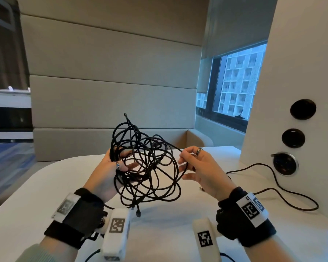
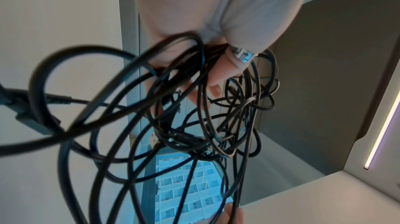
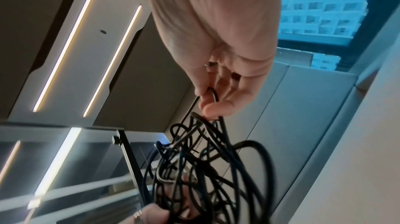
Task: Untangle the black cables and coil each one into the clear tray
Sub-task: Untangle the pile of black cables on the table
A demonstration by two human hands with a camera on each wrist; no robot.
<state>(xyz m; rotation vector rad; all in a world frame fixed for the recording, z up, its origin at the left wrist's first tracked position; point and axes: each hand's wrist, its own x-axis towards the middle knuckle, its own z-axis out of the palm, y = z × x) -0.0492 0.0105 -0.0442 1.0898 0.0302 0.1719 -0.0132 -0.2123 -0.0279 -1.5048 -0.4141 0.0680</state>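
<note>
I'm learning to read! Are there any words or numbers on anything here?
No words or numbers show anywhere.
The wrist bands and white blocks carry only black-and-white square code patterns, not letters.
The cables and wall sockets show no print.

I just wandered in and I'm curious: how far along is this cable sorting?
Nothing looks finished: the black cables are one knotted bundle held above the table. The left hand grips the bundle while the right hand pinches one strand. Separating, coiling and traying all remain; no tray is in view.
</note>
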